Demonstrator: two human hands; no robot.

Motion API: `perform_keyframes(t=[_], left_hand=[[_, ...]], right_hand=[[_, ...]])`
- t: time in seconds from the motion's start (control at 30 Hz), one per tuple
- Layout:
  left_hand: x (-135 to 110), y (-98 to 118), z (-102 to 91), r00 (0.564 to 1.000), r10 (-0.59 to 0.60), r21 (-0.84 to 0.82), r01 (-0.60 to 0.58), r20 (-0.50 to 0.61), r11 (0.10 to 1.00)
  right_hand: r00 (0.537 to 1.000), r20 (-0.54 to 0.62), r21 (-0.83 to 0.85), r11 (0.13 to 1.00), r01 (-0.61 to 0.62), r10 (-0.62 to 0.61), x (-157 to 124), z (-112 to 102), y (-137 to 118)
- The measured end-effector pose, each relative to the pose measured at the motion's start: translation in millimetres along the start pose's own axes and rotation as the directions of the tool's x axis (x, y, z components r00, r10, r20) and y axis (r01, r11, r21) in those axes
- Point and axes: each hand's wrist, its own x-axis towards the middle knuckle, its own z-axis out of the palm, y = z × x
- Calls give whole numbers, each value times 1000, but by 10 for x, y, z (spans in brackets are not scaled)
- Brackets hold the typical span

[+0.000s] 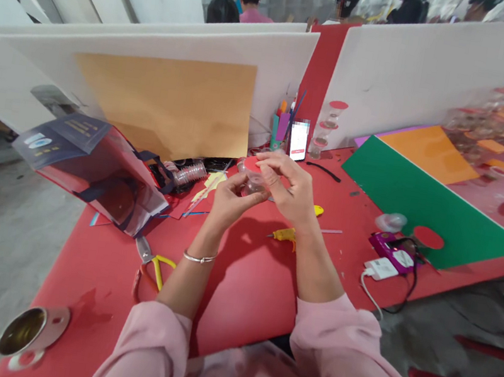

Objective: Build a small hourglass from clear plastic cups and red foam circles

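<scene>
Above the middle of the red table, a clear plastic cup-like piece [255, 186] is between my hands, with a red disc [252, 164] on its top. My left hand [233, 203] grips the clear piece low, thumb along its near side. My right hand [288, 188] has its fingers and thumb closed at the right edge of the red disc. Part of the piece is hidden behind my fingers. A yellow glue gun [285, 236] lies just below my right hand. Pliers [155, 262] with yellow and red handles lie left of my left forearm.
A metal mug [35, 332] stands front left, beyond it an open bag [105, 178]. A lit phone [298, 140] leans beside a pen holder and stacked clear pieces [326, 127]. Right are a green sheet [426, 203], a purple power strip [392, 252] and a white charger [381, 269].
</scene>
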Motion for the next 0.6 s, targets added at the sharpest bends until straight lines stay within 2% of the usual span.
perform_keyframes(t=[0.27, 0.6], left_hand=[[-2, 18, 4, 1000, -4, 25, 4, -1, 1000], [-7, 8, -6, 1000, 6, 6, -6, 0, 1000]], right_hand=[[1000, 0, -11, 1000, -21, 21, -1, -6, -9], [1000, -5, 19, 1000, 14, -14, 3, -4, -17]])
